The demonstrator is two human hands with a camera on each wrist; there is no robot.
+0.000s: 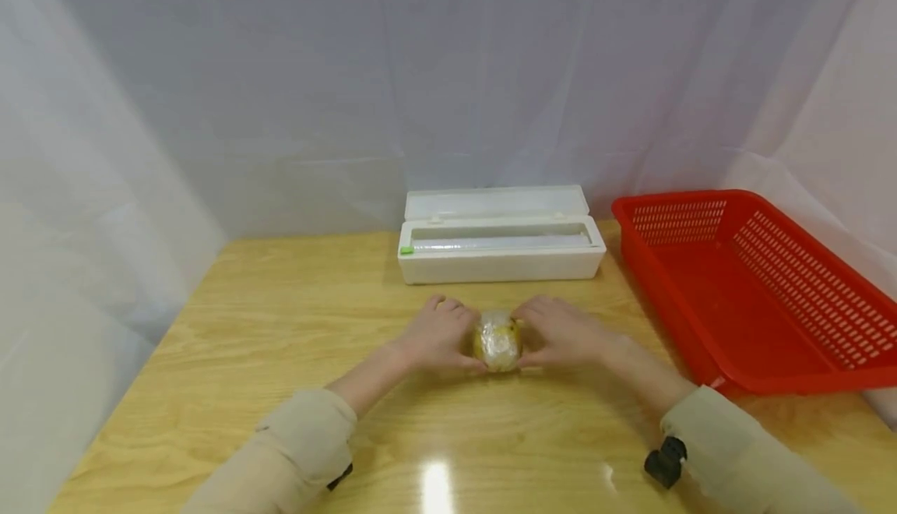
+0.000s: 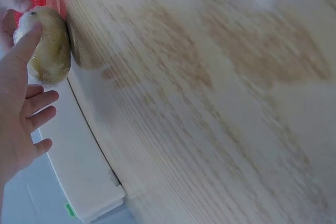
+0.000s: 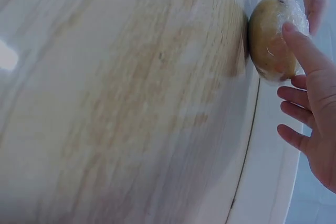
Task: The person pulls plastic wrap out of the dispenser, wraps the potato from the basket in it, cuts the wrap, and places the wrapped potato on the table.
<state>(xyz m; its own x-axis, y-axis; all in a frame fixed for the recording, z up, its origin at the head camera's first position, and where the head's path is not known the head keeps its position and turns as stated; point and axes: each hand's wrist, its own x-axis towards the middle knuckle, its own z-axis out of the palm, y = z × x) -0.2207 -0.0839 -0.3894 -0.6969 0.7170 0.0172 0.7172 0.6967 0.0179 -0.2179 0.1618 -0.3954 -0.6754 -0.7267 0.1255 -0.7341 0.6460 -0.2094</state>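
Note:
A yellow, mango-like oval fruit [image 1: 498, 341] wrapped in shiny cling film sits on the wooden table, between my two hands. My left hand [image 1: 441, 336] holds its left side with thumb and forefinger. My right hand [image 1: 558, 332] holds the opposite side in the same way. In the left wrist view, the left thumb lies along the wrapped fruit [image 2: 51, 51], and the other fingers are spread below it. The right wrist view shows the right thumb pressing the film on the fruit [image 3: 270, 40], the lower fingers held apart from it.
Behind the hands stands a white cling film dispenser [image 1: 501, 268], its lid raised, with a film roll [image 1: 501, 242] inside and a green piece [image 1: 406, 250] at its left end. A red plastic basket [image 1: 673, 327] stands at the right. White sheeting [image 1: 294, 93] surrounds the table.

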